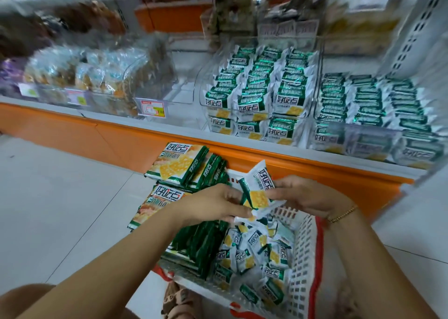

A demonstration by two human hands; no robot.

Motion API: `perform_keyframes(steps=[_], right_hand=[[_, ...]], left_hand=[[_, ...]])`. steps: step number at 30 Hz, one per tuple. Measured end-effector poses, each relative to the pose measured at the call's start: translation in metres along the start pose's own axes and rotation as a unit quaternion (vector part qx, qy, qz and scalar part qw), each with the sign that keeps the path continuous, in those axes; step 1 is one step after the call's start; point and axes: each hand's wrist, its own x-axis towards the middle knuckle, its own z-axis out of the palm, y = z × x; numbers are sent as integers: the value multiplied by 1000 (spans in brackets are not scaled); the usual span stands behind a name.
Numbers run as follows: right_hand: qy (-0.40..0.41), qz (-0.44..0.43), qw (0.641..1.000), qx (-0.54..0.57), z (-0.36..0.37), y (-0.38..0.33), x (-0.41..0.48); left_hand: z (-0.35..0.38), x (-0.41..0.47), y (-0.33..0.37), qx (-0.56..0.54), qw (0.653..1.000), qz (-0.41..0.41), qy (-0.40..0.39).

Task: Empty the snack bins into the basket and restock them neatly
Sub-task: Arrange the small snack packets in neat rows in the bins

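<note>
Left hand (218,204) and right hand (308,195) pinch packets (258,194) over the basket (306,246); square them, labels forward, for the twelve-o'clock bin (254,88).

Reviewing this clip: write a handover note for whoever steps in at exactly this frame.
Left hand and right hand both pinch the held packets above the basket.
Loose packets lie in the basket; large packs are stacked at its left side.
Done: middle bin and right bin are filled in neat rows.
Left: the clear bin beside them looks empty. Probably align the held packets, shelve them, then the loose ones.
</note>
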Motion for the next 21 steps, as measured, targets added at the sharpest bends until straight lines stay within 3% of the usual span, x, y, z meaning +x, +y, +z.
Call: perform_keyframes(steps=[7,12,17,21], right_hand=[[196,-81,976,-36,15,-24,-3],[249,-110,957,-98,30,-43,-14],[253,-157,943,-147,35,-42,-11],[352,-190,902,-165,35,-41,-7]], left_hand=[[-4,2,30,-243,963,11,112],[-4,5,39,-330,920,68,199],[2,4,36,-364,907,110,182],[3,6,47,-412,892,126,138]])
